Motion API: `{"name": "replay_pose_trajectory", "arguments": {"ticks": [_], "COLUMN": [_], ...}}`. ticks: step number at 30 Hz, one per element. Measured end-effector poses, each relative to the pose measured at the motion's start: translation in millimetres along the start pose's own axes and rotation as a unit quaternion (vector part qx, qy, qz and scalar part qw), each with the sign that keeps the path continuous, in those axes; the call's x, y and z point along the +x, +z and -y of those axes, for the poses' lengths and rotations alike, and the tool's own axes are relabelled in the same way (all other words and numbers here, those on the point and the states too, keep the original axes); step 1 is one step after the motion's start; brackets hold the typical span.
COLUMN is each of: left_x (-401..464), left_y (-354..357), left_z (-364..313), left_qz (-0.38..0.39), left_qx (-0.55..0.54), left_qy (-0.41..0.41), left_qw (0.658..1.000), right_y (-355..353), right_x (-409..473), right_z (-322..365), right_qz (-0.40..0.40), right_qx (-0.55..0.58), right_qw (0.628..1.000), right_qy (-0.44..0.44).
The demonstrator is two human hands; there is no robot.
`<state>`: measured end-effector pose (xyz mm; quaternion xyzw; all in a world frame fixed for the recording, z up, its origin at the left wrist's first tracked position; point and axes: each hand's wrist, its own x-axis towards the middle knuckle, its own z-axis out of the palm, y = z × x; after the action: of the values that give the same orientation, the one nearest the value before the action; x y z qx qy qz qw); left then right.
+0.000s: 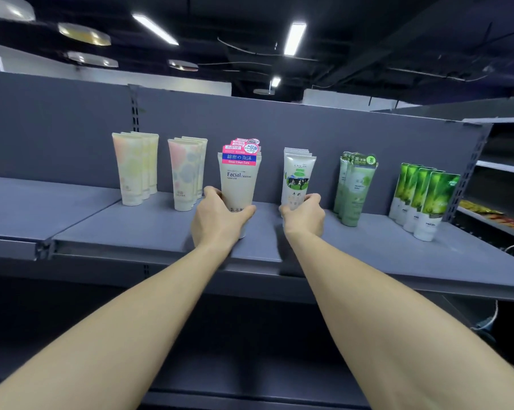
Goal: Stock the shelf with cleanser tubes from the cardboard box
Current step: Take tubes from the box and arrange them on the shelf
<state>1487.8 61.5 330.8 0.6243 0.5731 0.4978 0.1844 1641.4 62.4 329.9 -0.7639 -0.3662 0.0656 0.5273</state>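
Rows of cleanser tubes stand cap-down on the grey shelf. My left hand grips the base of the front beige "Facial cleanser" tube with a pink label, which heads a row. My right hand wraps the lower part of the front white tube with a cow picture, also at the head of a row. Both tubes are upright and rest on the shelf. The cardboard box is out of view.
Left of my hands stand two rows of pastel-patterned tubes. To the right are pale green tubes and bright green tubes. A grey back panel closes the rear. Another shelving unit stands far right.
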Motion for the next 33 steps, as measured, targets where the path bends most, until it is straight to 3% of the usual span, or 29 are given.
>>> {"name": "replay_pose_trajectory", "arguments": {"ticks": [18, 25, 33], "left_x": [-5, -6, -8], "left_y": [-3, -21, -33], "left_z": [-4, -6, 1], "left_qz": [-0.011, -0.03, -0.035], "left_qx": [0.007, 0.008, 0.004], "left_qy": [0.013, 0.012, -0.01], "left_qw": [1.0, 0.999, 0.999], "right_y": [7, -1, 5], "right_x": [12, -2, -30], "right_z": [0, -1, 7], "right_qz": [0.026, -0.014, 0.04], "right_qx": [0.019, 0.028, 0.003], "right_qw": [0.999, 0.999, 0.999], "right_qy": [0.035, 0.021, -0.001]}}
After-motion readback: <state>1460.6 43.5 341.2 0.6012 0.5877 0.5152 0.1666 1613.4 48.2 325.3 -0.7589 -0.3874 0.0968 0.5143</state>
